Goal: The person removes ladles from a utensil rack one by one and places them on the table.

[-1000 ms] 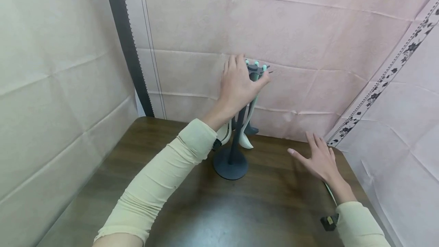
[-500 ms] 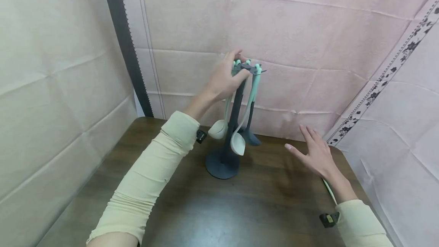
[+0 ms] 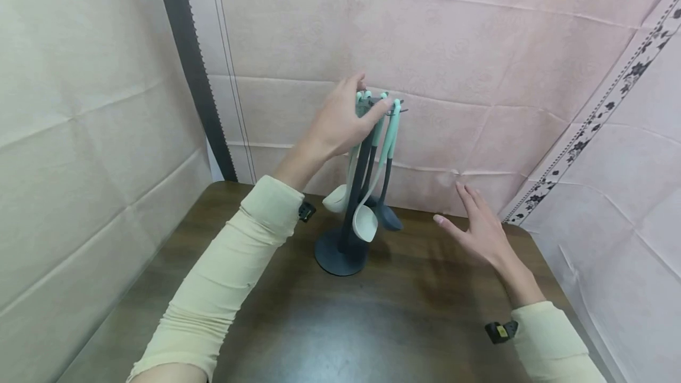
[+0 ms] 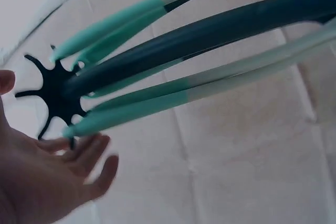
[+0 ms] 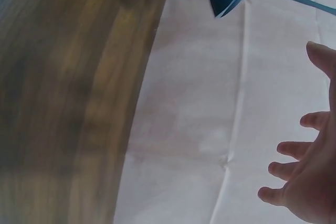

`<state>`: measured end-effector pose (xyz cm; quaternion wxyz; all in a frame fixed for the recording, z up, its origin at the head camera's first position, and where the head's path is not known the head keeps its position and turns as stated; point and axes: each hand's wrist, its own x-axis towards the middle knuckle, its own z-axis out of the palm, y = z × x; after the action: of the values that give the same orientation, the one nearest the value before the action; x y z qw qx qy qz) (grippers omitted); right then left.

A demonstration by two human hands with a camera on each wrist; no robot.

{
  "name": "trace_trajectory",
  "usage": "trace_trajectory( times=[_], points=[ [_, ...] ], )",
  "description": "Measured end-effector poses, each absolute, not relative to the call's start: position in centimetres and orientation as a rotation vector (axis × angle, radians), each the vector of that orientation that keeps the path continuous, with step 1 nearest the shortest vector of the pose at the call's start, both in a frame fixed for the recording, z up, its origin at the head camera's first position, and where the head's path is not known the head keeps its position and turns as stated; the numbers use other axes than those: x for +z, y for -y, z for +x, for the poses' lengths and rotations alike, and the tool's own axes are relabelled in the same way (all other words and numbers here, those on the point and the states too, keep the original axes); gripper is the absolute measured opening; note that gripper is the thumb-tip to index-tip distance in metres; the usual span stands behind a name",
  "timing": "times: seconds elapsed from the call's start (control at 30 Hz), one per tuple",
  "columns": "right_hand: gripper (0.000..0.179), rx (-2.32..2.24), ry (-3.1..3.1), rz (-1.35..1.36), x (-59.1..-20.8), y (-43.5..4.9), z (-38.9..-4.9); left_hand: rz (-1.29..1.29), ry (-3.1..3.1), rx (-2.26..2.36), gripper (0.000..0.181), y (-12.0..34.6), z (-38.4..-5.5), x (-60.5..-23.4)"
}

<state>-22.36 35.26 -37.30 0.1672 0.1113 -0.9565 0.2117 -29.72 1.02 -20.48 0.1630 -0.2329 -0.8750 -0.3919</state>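
A dark utensil stand (image 3: 341, 252) rises from a round base, its post leaning slightly in the head view. From its hooked top (image 4: 58, 90) hang several utensils with mint-green handles. Among them are a white ladle (image 3: 365, 223), a second white ladle-like utensil (image 3: 335, 198) and a dark ladle (image 3: 390, 217). My left hand (image 3: 340, 117) is around the hooked top, thumb in front, overlapping some handles; in the left wrist view its fingers lie loosely bent beside the hooks. To the right of the stand, my right hand (image 3: 481, 232) hovers with fingers spread, holding nothing.
The stand is on a brown wooden table (image 3: 298, 318). A pale cloth wall (image 3: 452, 64) closes off the back close behind the stand, with further cloth walls at left and right. Small black cameras sit at both wrists.
The stand and its utensils have shifted left, and the utensils have swung or turned so more of them show. My left hand moved left with the top; my right hand drifted slightly left and up.
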Motion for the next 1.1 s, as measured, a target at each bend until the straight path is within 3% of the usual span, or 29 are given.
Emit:
trace_trajectory(
  times=[0.2,0.43,0.77,0.93,1.1],
  points=[
    [0.092,0.682,2.656,0.334,-35.9,-33.7,-22.4,-0.488,2.674,-0.702,0.116,-3.2,-28.6,-19.1],
    [0.087,0.766,2.575,0.352,-34.5,-31.6,-22.6,-0.456,2.623,-0.58,0.091,-4.4,-28.8,-19.2],
    [0.071,0.893,2.381,0.437,-32.6,-28.5,-22.5,-0.741,2.498,-1.017,0.082,-2.0,-31.4,-20.0],
    [0.065,0.964,2.306,0.465,-31.3,-26.1,-22.3,-0.799,2.516,-1.02,0.09,-1.1,-31.8,-20.1],
    [0.066,1.056,2.26,0.501,-30.0,-23.5,-22.5,-0.604,2.591,-0.92,0.103,-1.3,-30.6,-20.1]
  ],
)
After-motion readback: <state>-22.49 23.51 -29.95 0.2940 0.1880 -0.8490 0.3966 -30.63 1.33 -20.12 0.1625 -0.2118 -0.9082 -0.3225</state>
